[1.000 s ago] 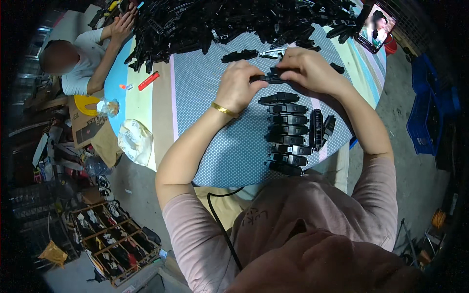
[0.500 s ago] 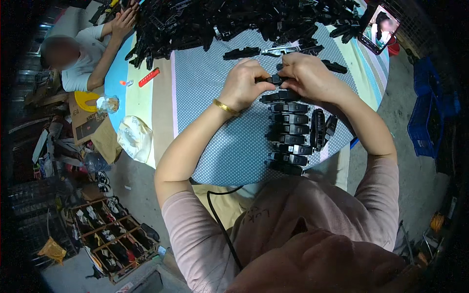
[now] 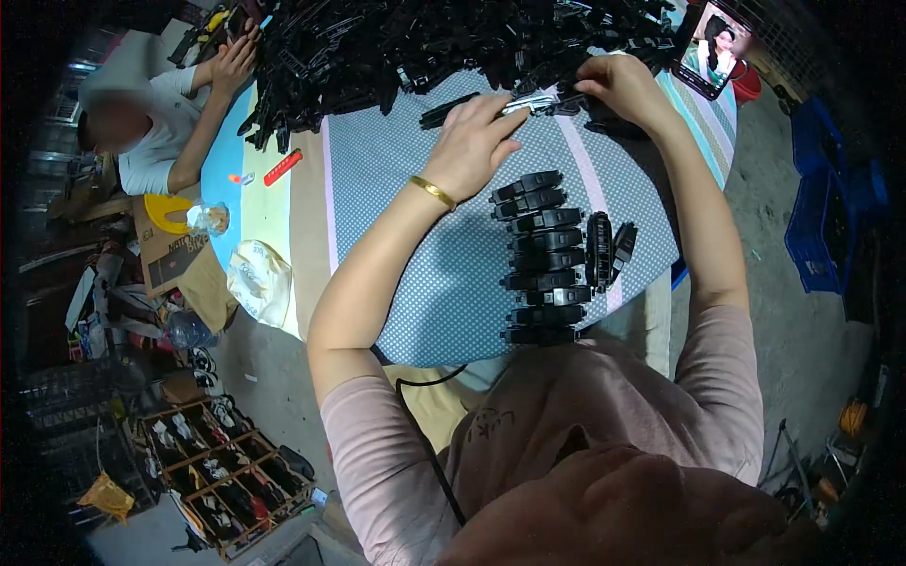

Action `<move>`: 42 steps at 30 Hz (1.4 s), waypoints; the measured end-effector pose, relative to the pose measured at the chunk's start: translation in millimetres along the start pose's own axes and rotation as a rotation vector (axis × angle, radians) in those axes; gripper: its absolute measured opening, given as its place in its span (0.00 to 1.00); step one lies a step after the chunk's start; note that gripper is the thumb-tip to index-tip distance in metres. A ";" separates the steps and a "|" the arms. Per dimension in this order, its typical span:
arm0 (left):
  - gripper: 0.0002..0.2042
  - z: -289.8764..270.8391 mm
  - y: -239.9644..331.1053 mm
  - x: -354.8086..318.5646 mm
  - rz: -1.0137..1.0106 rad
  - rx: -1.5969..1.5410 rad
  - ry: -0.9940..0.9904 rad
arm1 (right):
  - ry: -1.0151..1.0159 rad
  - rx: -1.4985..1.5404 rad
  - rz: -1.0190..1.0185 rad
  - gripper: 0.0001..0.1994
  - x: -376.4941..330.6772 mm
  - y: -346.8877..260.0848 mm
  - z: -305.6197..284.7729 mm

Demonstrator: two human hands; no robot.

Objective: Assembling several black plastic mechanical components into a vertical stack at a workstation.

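My left hand rests on the patterned cloth with its fingers stretched out, the tips touching a silver-and-black elongated piece. Beside it lies a slim black part, partly behind the fingers. Farther right, my right hand hovers at the near edge of the heap, thumb and forefinger curved with a gap between them; nothing shows in it. Closer to me, several black plastic parts lie side by side in a column. Two more, one upright and one slanted, are right of it.
A big heap of black parts covers the table's far side. A phone stands at the far right. A red strip-shaped object and a whitish bag are left. Another person's hands rest at the far left edge.
Both hands have let go of the small black part and moved apart, the right one away to the far right. The column has gained a part at its far end.
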State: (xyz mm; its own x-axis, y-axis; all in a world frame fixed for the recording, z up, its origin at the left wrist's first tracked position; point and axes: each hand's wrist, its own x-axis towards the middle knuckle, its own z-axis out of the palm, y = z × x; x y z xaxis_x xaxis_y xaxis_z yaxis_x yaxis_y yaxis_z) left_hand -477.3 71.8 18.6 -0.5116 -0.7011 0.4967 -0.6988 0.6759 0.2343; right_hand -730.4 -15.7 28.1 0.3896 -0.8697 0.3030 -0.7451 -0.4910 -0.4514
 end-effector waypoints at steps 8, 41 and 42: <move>0.13 -8.7 13.5 -5.0 -0.479 -0.411 -0.114 | -0.074 -0.162 0.055 0.11 -2.7 -8.4 -9.0; 0.10 -17.1 3.3 -15.7 -0.352 -0.160 -0.042 | -0.101 0.002 -0.394 0.13 -33.4 -68.4 7.6; 0.10 -17.3 3.7 -15.4 -0.319 -0.140 -0.051 | -0.102 0.005 -0.393 0.13 -31.9 -67.8 9.7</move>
State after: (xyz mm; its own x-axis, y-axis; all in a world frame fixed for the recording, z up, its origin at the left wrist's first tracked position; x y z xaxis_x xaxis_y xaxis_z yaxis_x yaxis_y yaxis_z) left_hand -463.4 89.0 26.2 -0.3057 -0.8900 0.3384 -0.7540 0.4433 0.4847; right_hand -687.1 44.9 40.9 0.6965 -0.6160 0.3681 -0.5261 -0.7872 -0.3217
